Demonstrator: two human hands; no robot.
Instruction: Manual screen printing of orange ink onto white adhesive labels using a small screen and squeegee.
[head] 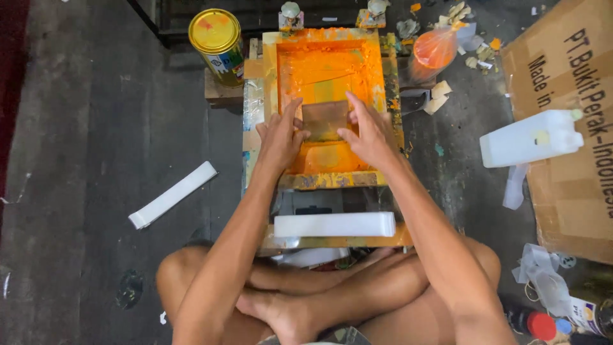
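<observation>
Dark concrete floor, paint-stained. One orange-inked printing frame [332, 96] – left hand [281, 137] and right hand [367, 134] both grip one squeegee [324, 120] at its centre. Beside frame: one yellow can [217, 41], one white jug [530, 137], two white strips [172, 195] [335, 225].

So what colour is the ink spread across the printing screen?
Bright orange ink, coating the screen frame under both hands; the head view shows it.

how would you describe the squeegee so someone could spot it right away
Start at the orange-inked printing screen frame in the middle of the floor. Both hands, left hand and right hand, grip a flat brownish squeegee lying across the screen. It is the only dull brown rectangle amid bright orange ink.
</observation>
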